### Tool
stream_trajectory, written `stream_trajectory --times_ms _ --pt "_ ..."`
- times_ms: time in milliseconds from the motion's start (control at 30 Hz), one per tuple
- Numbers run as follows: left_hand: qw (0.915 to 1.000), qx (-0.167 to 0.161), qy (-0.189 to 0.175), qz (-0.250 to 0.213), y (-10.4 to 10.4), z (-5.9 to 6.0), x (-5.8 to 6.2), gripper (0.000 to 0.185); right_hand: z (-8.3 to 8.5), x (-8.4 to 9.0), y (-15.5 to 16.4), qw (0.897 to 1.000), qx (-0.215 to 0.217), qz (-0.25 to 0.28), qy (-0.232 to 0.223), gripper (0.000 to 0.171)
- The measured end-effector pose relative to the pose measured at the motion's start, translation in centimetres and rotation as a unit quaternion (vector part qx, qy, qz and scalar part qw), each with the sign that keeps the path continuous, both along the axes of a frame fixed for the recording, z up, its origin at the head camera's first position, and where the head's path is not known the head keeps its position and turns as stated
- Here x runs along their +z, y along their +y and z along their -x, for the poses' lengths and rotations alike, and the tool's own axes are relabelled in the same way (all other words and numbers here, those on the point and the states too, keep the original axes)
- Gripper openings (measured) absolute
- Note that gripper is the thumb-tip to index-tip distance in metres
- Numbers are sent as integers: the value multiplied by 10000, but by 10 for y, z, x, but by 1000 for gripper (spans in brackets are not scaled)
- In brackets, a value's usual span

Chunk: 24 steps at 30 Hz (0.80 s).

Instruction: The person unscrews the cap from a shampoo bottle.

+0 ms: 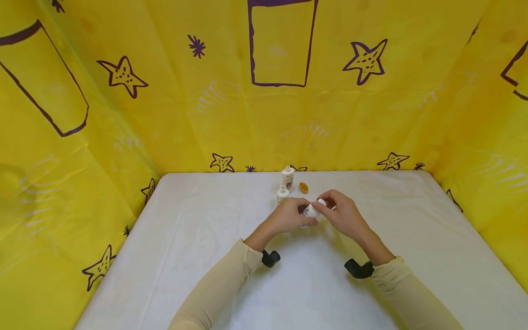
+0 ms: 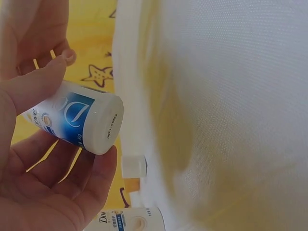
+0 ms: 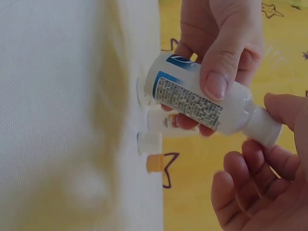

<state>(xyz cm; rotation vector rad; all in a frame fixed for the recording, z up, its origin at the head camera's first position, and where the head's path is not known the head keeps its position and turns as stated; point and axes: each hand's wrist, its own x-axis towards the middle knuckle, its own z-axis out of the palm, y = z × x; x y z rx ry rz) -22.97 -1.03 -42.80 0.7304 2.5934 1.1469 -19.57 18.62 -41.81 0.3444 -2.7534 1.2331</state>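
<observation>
1. Now my left hand (image 1: pixel 288 215) grips the bottle (image 3: pixel 202 98) body, held just above the table (image 1: pixel 206 275); my right hand (image 1: pixel 342 215) pinches its cap (image 3: pixel 266 129).
2. Step, I judge: working the cap; next calls for a steady body and a twist.
3. Two bottles (image 1: pixel 287 178) and a yellow cap (image 1: pixel 303 187) stand just beyond my hands; open room toward me, edges well apart.

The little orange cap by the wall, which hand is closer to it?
Right. The orange cap lies just beyond the right hand; the left hand is slightly farther, gripping the bottle.
</observation>
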Motion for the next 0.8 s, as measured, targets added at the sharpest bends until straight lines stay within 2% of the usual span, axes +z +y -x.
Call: stream_trajectory --times_ms 333,467,600,800 --pt "10000 -66 24 -67 -3 -1 0 39 -3 -3 -1 9955 547 32 771 27" --pt "9999 -83 100 -43 -3 -1 -1 37 -4 -3 -1 9933 691 69 926 28" --pt "9998 -57 183 62 -4 -1 -4 33 -5 -3 -1 9951 667 28 731 33" --pt "9997 -9 173 158 -3 -3 -6 32 -6 -2 -4 9997 221 -53 76 43"
